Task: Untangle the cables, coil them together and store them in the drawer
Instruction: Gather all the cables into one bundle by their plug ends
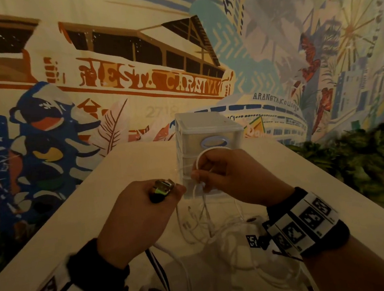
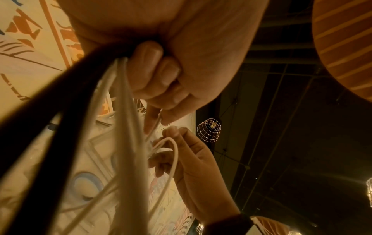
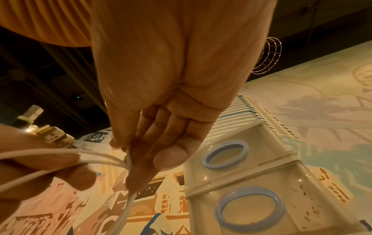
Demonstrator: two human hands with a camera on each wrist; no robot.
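Head view: left hand (image 1: 132,219) clamps the plug bundle (image 1: 163,187), right hand (image 1: 232,179) pinches a thin white cable (image 1: 199,158). Light, limp, snag-prone; probably best gripped near the plugs.

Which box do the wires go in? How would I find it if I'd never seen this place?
Look at the pale table before the painted wall. At its far end stands a small clear plastic drawer box, just behind the two hands. It is the only box there, and each drawer front has a blue oval ring.
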